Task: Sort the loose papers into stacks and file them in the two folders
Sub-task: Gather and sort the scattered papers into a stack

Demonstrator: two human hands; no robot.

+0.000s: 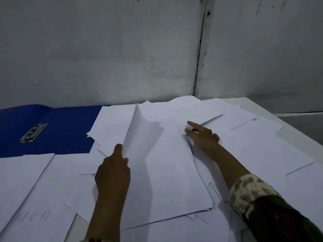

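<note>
Loose white papers cover most of the table in overlapping layers. A stack of sheets lies in the middle. My left hand pinches the stack's left edge, which curls upward toward the wall. My right hand lies flat on the papers at the stack's far right side, fingers straight and spread. An open blue folder lies at the far left, partly under papers, its metal clip showing. Only this one folder is in view.
A grey wall with a vertical seam rises right behind the table. The white table's right edge runs diagonally at the far right. A sheet with faint handwriting lies at the near left.
</note>
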